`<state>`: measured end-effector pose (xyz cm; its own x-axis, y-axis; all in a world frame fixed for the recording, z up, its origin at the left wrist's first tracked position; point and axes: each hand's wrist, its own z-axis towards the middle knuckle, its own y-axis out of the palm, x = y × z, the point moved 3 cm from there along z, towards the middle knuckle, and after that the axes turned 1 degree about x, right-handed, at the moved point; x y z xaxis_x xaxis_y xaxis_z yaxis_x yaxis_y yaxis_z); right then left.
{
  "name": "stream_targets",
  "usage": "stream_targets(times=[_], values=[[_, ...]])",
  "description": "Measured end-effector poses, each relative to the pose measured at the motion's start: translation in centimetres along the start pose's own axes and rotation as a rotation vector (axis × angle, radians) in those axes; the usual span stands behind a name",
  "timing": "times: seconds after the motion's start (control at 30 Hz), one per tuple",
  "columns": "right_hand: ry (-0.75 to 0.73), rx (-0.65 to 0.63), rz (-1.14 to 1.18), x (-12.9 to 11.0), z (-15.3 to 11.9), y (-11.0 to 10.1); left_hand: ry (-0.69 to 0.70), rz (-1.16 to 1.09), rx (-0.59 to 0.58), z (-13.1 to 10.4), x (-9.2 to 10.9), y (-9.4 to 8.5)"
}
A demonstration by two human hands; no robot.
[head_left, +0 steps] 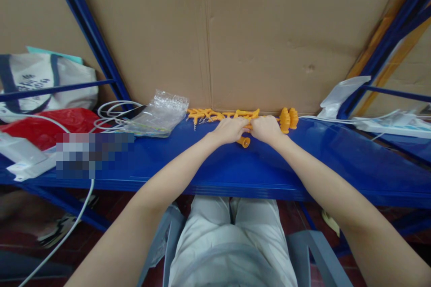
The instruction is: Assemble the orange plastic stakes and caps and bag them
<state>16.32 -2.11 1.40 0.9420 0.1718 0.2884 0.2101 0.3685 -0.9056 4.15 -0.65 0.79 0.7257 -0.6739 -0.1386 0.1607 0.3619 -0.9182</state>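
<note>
Head view, clock centred on where the hands are meeting. Left hand [229,131] and right hand [267,129] are working knuckle to knuckle over the far part of the blue desk [249,170]. Both sets of fingers are curling inward, seemingly gripping one small orange piece [248,126] from either side; only a sliver is showing in the gap, the fingertips mostly hiding it, so its shape I cannot tell.

Other orange stock is lying close by. Branching orange pieces [198,113] are spreading from about nine o'clock round to twelve, behind the left hand. A short flared orange piece [244,142] is lying at six, just below the hands. Two scalloped orange pieces [285,120] are standing side by side near three, just beyond the right hand. A clear plastic bag [158,114] is lying at nine, well apart.

Step in hand, my reading: two-handed handling of the small piece, perhaps turning or pressing it. The next move is probably calling for a firm pinch on one side and careful force from the other, with the knuckles staying clear of the neighbouring pieces.
</note>
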Motion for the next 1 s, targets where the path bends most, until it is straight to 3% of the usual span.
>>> stream_targets(times=[0.23, 0.53, 0.63, 0.83, 1.0], values=[[-0.044, 0.000, -0.035, -0.2, 0.2, 0.0, -0.062, -0.174, -0.080, 0.6, -0.7, 0.6], [-0.168, 0.037, -0.008, -1.0, 0.4, 0.6, -0.112, -0.567, -0.364, 0.4, -2.3, 0.9], [-0.143, 0.041, -0.008, -1.1, 0.5, 0.6, -0.081, -0.501, -0.288, 0.4, -2.2, 1.0], [-0.052, 0.048, -0.017, 0.0, 0.3, 0.5, -0.058, -0.060, 0.001, 0.0, -1.2, 0.2], [-0.018, -0.023, 0.065, 0.9, 0.0, 0.9, 0.058, 0.136, 0.082, -0.5, -0.2, -0.1]])
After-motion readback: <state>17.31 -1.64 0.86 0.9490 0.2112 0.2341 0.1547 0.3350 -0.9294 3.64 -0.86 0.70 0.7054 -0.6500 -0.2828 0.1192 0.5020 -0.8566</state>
